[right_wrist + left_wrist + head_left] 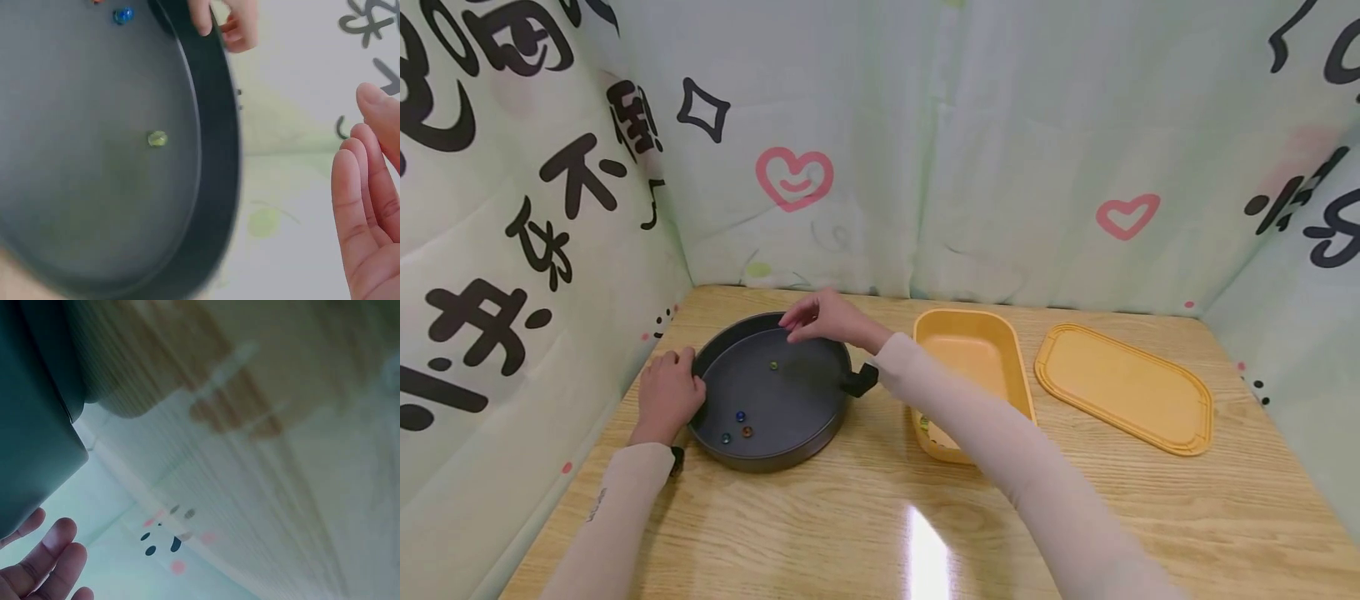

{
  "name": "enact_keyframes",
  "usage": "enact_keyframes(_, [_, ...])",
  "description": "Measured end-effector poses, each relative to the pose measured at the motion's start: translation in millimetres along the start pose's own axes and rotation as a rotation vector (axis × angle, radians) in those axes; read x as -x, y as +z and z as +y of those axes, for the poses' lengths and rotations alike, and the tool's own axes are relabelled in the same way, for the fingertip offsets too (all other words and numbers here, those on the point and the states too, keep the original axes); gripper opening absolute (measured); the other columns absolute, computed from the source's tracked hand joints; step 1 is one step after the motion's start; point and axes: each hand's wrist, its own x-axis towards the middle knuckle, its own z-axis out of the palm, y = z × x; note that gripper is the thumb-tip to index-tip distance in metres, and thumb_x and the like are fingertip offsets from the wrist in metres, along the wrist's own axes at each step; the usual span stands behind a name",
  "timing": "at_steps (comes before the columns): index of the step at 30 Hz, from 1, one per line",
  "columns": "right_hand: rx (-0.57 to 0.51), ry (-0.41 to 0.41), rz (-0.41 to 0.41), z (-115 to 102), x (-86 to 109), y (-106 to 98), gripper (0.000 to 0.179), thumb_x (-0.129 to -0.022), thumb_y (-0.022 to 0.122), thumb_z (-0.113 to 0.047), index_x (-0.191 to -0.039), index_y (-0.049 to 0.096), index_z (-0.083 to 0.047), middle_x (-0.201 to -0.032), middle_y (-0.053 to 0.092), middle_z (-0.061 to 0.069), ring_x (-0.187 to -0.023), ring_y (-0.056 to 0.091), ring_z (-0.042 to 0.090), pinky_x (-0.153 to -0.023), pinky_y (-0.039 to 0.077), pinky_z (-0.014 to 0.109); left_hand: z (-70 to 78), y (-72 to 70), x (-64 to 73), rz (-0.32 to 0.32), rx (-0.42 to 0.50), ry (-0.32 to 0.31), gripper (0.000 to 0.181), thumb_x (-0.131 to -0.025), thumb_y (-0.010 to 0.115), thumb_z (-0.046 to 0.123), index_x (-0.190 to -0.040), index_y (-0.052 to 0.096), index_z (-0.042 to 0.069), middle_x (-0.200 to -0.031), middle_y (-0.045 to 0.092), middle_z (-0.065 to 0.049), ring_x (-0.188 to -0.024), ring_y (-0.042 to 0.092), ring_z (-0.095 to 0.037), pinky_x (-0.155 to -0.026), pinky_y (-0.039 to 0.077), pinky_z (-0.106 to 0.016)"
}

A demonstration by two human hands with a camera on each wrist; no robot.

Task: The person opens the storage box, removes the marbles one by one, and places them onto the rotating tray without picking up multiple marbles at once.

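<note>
My left hand (666, 393) grips the left rim of a round black pan (801, 408), thumb over the inside wall and fingers outside, as the right wrist view shows. Above the pan's far rim hovers my right hand (829, 320), its fingers loosely bent and nothing between them. Several glass marbles lie in the pan: a yellow-green marble (773, 365) towards the far side, then a blue marble (741, 416), an orange marble (747, 432) and a teal marble (726, 437) grouped near the front. In the left wrist view the left fingers (56, 540) show beside the pan's outer wall.
A yellow plastic box (1022, 383) stands right of the pan, partly covered by the right sleeve, with small marbles (925, 423) at its front left corner. Farther right lies a flat yellow lid (1123, 390). Printed curtains (880, 167) enclose the wooden table (820, 533) at the back and sides.
</note>
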Motion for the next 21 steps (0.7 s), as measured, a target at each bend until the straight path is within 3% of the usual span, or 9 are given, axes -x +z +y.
enact_keyframes(8, [-0.030,0.045,0.035,-6.5,36.7,-33.1,0.025,-0.081,0.071,-0.008,-0.105,0.070,-0.001,-0.103,0.070,0.017,-0.084,0.066,0.013,-0.081,0.054,0.027,1.4,-0.5,0.9,-0.009,-0.030,-0.017,0.033,-0.082,0.051,0.010,-0.112,0.049,-0.004,-0.098,0.054,-0.030,-0.089,0.049,-0.046,-0.078,0.039,-0.056])
enact_keyframes(17, [-0.061,0.110,0.074,13.3,75.0,-67.6,0.024,-0.084,0.068,-0.006,-0.106,0.068,0.001,-0.101,0.071,0.010,-0.085,0.065,0.010,-0.084,0.053,0.031,3.2,1.6,2.0,0.025,-0.033,-0.026,0.031,-0.082,0.051,0.009,-0.110,0.050,-0.003,-0.094,0.054,-0.029,-0.086,0.048,-0.044,-0.076,0.039,-0.055])
enact_keyframes(21, [-0.057,0.152,0.078,22.0,88.0,-75.3,0.024,-0.084,0.067,-0.007,-0.107,0.068,0.002,-0.105,0.070,0.012,-0.087,0.065,0.008,-0.086,0.052,0.031,2.6,-1.5,2.4,0.040,-0.051,0.001,0.028,-0.083,0.051,0.009,-0.108,0.052,-0.003,-0.093,0.055,-0.029,-0.083,0.050,-0.045,-0.075,0.040,-0.055])
